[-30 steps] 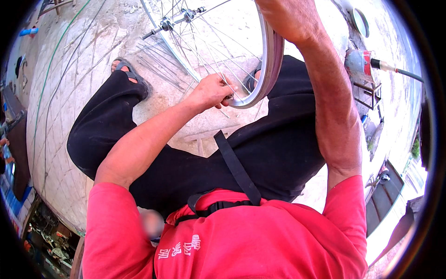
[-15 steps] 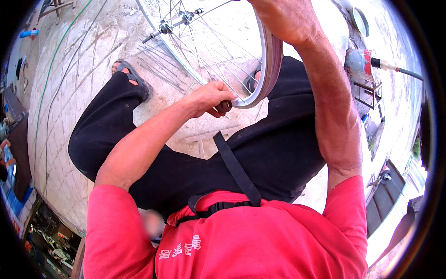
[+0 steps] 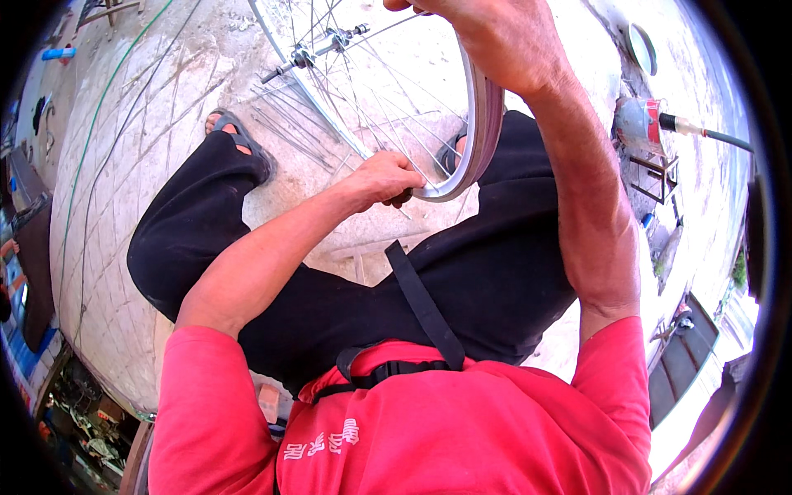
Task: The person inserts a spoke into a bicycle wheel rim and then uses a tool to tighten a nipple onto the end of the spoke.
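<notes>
A bicycle wheel (image 3: pixel 450 191) with a silver rim, thin spokes and a brownish tyre stands tilted between my legs. Its hub (image 3: pixel 304 58) has a long threaded axle and lies toward the upper left. At the lowest part of the rim, my left hand (image 3: pixel 386 177) is closed round a small dark round tool (image 3: pixel 402 199), mostly hidden by the fingers. Higher up, my right hand (image 3: pixel 499 45) reaches over the right side of the wheel with its fingers curled inward. The top edge of the picture cuts off part of that grip.
My sandalled feet (image 3: pixel 239 140) flank the wheel on pale concrete. A green hose (image 3: pixel 101 107) runs along the left. To the right are a red and grey bucket (image 3: pixel 639 122) with a black-ended hose, a small metal frame (image 3: pixel 656 175) and a round basin (image 3: pixel 641 49).
My left hand has turned slightly at the rim, and the dark tool shows less under its fingers. My right hand's fingers come further into view at the top. The wheel sits slightly lower in the picture.
</notes>
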Demonstrator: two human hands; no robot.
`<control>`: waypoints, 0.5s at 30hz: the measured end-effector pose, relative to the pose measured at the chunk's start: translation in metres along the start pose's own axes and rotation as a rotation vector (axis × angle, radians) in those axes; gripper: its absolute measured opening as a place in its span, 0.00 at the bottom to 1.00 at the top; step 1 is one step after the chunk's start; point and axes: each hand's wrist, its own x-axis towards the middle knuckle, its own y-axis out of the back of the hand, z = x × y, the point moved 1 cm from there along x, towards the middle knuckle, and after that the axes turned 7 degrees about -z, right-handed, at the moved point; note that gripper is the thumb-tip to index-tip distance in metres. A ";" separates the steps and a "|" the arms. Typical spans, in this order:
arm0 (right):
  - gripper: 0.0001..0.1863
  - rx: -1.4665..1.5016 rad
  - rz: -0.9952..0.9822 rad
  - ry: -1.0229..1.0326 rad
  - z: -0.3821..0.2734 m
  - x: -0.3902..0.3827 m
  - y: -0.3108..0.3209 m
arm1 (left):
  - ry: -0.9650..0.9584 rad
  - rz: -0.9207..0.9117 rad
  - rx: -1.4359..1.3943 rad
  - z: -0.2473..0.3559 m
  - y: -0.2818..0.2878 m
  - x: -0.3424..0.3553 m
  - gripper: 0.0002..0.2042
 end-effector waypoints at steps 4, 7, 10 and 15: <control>0.24 0.065 -0.008 -0.001 -0.003 0.000 -0.002 | -0.017 0.002 -0.010 0.000 -0.002 0.005 0.07; 0.25 0.050 -0.017 -0.047 -0.012 -0.003 -0.001 | -0.031 -0.009 -0.023 -0.002 -0.002 0.006 0.05; 0.25 0.058 -0.024 -0.128 -0.026 -0.008 0.000 | -0.067 -0.017 -0.088 -0.005 -0.003 0.006 0.06; 0.26 0.168 -0.091 -0.169 -0.039 -0.005 0.009 | -0.098 0.025 -0.054 -0.004 -0.001 0.006 0.09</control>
